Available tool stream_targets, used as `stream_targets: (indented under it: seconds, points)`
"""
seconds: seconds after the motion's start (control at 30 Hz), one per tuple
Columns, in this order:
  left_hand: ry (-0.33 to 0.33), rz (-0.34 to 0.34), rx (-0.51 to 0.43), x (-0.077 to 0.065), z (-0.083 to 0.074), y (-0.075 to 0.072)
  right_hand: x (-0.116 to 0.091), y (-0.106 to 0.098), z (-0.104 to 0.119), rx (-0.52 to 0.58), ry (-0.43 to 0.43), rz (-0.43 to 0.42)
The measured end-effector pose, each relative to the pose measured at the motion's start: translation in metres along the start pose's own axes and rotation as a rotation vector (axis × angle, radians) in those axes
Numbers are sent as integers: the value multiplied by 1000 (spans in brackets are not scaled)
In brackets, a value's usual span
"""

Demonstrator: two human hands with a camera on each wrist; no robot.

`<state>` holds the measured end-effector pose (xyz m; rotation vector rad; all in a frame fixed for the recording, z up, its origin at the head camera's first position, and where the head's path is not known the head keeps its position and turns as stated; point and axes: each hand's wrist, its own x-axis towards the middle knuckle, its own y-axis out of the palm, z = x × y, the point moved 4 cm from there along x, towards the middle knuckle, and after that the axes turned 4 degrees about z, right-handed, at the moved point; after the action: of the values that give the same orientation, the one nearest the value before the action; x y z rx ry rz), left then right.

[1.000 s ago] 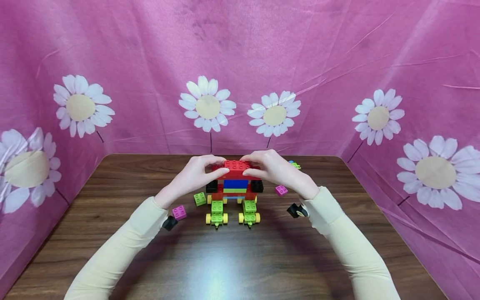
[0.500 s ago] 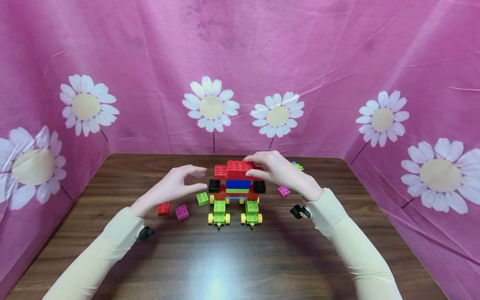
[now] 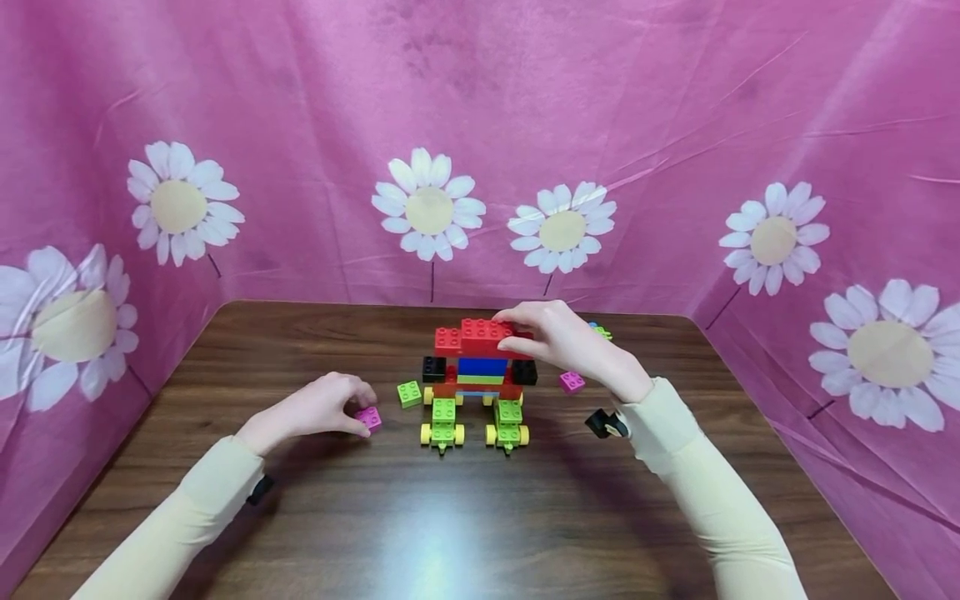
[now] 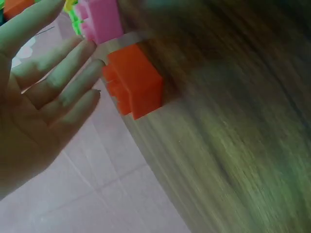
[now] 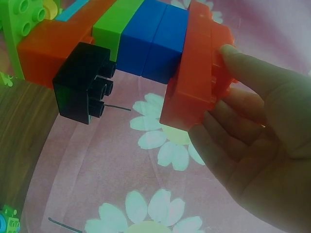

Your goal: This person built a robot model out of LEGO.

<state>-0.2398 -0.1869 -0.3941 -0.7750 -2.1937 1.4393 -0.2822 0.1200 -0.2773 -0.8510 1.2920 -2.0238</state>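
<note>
A toy-brick figure stands mid-table: red bricks on top, blue bricks [image 3: 482,367] below, black bricks [image 3: 524,372] at the sides, lime wheeled bases [image 3: 443,425] in front. My right hand [image 3: 561,337] pinches the top red brick [image 3: 480,330] at its right end, thumb in front; the right wrist view shows thumb and fingers [image 5: 245,109] on it. My left hand [image 3: 315,408] is low over the table, thumb and fingers spread around a magenta brick [image 3: 368,418]; whether they touch it I cannot tell. A loose red brick [image 4: 136,80] lies beside its fingertips, hidden in the head view.
A lime brick [image 3: 409,393] lies between my left hand and the figure. Right of the figure is another magenta brick [image 3: 572,382], with a small lime-and-blue piece [image 3: 601,331] behind it. Pink flowered cloth [image 3: 480,83] surrounds the wooden table [image 3: 480,517].
My left hand has let go of the figure's top and moved left and down to the magenta brick, covering the loose red one. My right hand keeps its hold; the view has shifted slightly.
</note>
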Motion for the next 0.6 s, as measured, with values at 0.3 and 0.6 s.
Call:
stream_targets:
  seconds: [0.3,0.6]
  points:
    - [-73,-19,102,2,5,7,0,0,-1,11,4,1]
    - [-29,-46,9,4,4,-10,-1,-1,0,3,2,-3]
